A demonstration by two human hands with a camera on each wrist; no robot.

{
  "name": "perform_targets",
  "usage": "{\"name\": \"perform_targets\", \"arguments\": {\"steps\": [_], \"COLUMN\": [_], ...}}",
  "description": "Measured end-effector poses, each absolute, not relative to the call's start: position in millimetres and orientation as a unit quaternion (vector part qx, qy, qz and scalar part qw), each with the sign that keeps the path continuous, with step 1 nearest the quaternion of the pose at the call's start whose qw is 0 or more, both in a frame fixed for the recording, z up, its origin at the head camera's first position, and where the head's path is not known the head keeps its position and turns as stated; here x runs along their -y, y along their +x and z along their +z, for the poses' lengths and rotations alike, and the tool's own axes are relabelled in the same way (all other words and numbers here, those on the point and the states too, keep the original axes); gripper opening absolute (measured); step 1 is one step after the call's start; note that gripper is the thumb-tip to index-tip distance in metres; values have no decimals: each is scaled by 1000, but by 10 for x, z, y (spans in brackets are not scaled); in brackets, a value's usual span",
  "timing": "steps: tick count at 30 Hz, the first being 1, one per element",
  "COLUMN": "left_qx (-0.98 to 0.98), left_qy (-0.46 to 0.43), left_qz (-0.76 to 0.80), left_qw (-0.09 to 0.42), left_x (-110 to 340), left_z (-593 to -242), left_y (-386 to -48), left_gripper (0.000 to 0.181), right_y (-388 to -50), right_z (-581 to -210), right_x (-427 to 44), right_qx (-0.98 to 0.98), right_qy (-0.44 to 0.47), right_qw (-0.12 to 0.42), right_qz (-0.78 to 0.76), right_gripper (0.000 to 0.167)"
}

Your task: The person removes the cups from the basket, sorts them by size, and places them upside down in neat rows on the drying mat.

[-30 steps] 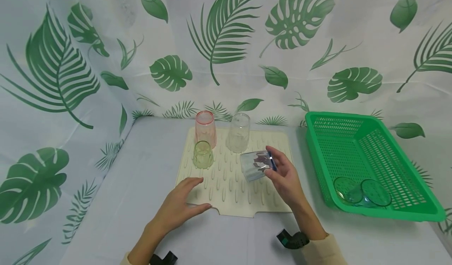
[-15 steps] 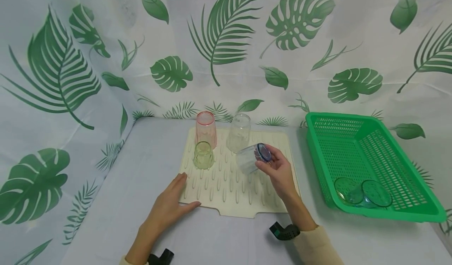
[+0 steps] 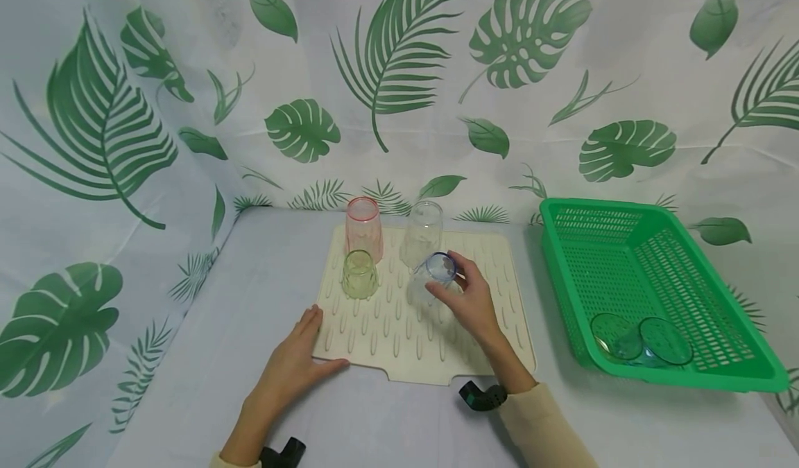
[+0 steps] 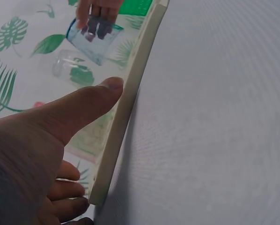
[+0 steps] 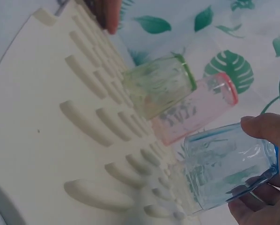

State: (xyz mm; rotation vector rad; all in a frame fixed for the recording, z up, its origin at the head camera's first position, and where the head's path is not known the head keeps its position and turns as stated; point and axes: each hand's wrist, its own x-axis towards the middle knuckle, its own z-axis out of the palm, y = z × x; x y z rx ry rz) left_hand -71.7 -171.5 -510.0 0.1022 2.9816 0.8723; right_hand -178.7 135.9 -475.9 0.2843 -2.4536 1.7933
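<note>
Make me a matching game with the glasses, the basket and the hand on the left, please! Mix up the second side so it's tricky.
Column one
1. blue-rimmed glass
2. red-rimmed glass
3. basket
4. left hand

Column two
A. has other glasses inside
B. at the near-left corner of the mat
C. held in the right hand
D. standing behind the small green glass

Pairs: 1-C, 2-D, 3-A, 4-B
</note>
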Motion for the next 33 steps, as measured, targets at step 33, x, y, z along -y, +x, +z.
{"name": "perform_targets", "arguments": {"steps": [33], "left_qx": [-965], "left_qy": [31], "left_qz": [262], "left_qw": [6], "left_x": [1774], "left_z": [-5134], "left_y": [-721], "left_gripper": [110], "right_y": [-1945], "right_z": [-4958], "right_x": [-1246], "right_qx": [847], "right_qy": [118], "right_qw": [35], "right_qz": [517], "right_gripper": [74]}}
